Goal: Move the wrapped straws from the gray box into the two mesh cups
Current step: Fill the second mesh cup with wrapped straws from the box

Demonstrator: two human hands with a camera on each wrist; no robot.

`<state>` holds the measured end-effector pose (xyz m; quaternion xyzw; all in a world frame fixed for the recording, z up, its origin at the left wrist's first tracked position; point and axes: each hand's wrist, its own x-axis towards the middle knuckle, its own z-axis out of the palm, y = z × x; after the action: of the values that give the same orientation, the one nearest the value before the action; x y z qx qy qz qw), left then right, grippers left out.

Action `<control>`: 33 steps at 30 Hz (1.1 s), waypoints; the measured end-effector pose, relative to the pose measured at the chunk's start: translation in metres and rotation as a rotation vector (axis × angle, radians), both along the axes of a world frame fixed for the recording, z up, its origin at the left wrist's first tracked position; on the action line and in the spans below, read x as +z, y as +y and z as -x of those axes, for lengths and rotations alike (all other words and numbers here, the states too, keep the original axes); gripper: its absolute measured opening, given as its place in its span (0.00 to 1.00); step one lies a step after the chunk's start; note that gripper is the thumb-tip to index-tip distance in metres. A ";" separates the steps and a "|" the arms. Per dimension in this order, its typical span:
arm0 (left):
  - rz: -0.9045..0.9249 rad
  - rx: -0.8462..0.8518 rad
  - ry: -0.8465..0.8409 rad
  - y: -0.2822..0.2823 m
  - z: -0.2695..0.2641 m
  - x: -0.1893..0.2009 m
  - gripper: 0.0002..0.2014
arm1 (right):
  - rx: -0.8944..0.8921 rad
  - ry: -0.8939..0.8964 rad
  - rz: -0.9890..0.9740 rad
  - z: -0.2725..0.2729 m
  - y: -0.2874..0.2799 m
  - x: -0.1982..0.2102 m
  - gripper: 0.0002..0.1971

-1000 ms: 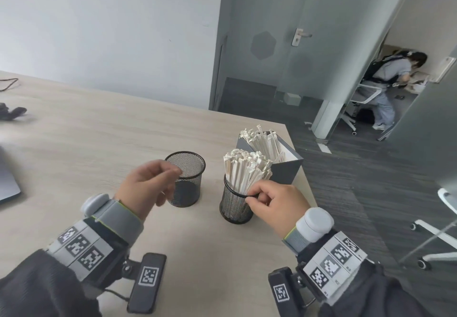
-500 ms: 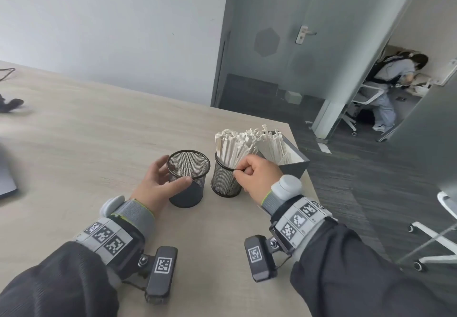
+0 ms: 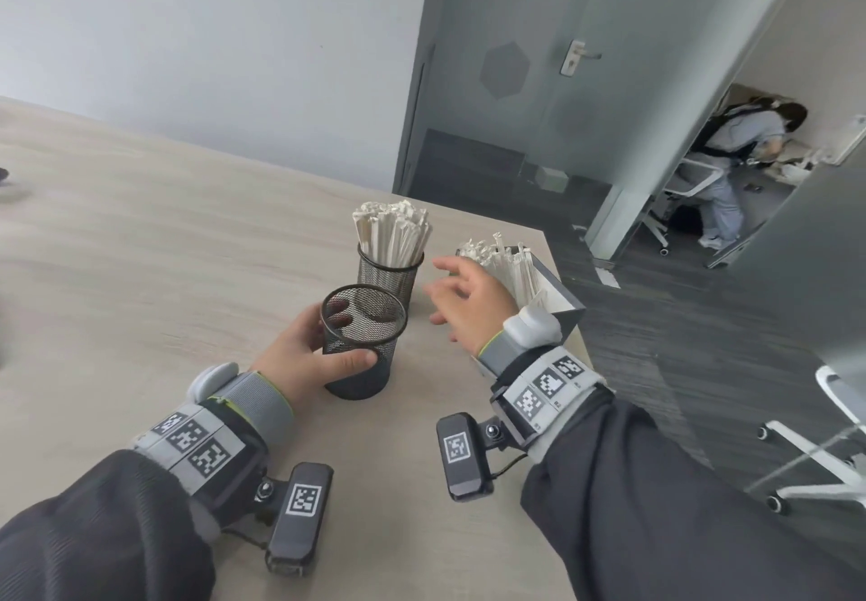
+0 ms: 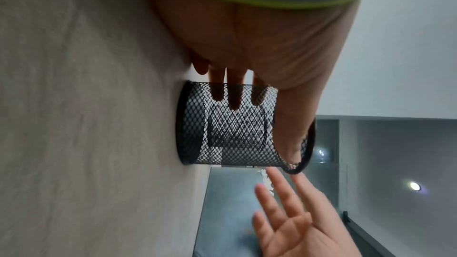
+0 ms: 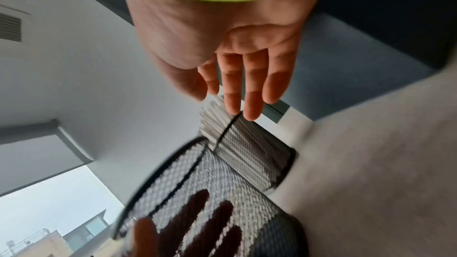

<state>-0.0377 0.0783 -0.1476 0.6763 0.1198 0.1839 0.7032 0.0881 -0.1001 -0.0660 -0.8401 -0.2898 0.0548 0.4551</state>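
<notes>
An empty black mesh cup (image 3: 363, 343) stands on the wooden table (image 3: 164, 282), and my left hand (image 3: 309, 352) grips it with thumb in front and fingers behind. In the left wrist view the same cup (image 4: 237, 124) shows my fingers (image 4: 233, 93) through the mesh. Behind it a second mesh cup (image 3: 391, 272) is packed with wrapped straws (image 3: 393, 235). My right hand (image 3: 468, 305) hovers open, fingers spread, holding nothing, between that cup and the gray box (image 3: 557, 300), which holds more wrapped straws (image 3: 501, 258) at the table's right corner.
The table's right edge (image 3: 569, 333) drops to dark carpet just beside the gray box. An office chair base (image 3: 815, 455) stands on the floor at right. A person (image 3: 745, 146) sits in the room beyond the open door. Bare tabletop stretches to the left.
My right hand has let go of the full cup, which now stands further back, and has opened beside the gray box. My left hand has closed round the empty cup and drawn it nearer.
</notes>
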 end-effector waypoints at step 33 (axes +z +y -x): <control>-0.053 -0.087 -0.014 -0.044 -0.025 -0.004 0.38 | -0.289 -0.093 0.801 -0.104 -0.025 0.012 0.18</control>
<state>-0.0124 0.0340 -0.1511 0.6979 0.0807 0.1610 0.6932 0.1922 -0.1249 -0.0540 -0.9841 -0.1450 0.0608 0.0823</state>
